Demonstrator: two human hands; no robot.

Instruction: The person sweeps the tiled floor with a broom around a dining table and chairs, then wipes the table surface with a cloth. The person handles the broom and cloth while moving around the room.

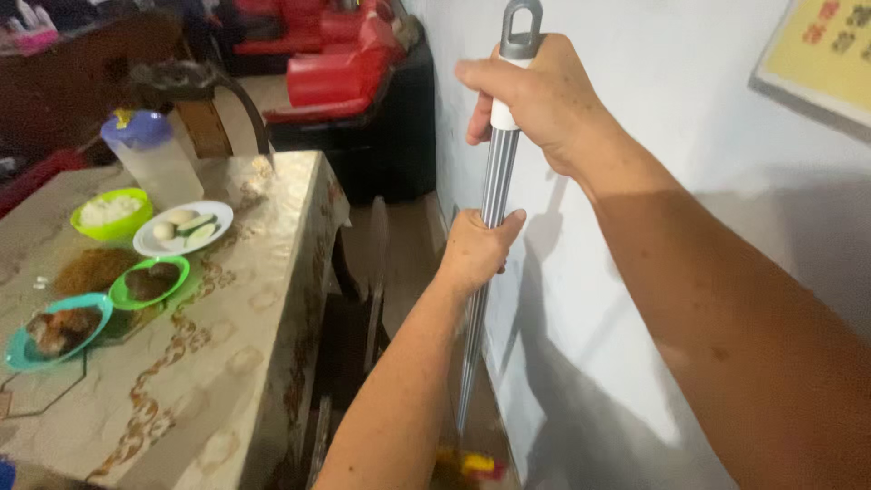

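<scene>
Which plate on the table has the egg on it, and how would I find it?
Start at the table with the patterned cloth, left of the hands on the broom handle. Near its far end stands a clear jug with a purple lid. Right beside it sits the white plate; the dishes around it are all green or teal.

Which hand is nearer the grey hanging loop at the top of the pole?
Right. The right hand grips the metal pole just under the grey loop, touching its base. The left hand grips lower down the shaft, well below the loop.
</scene>
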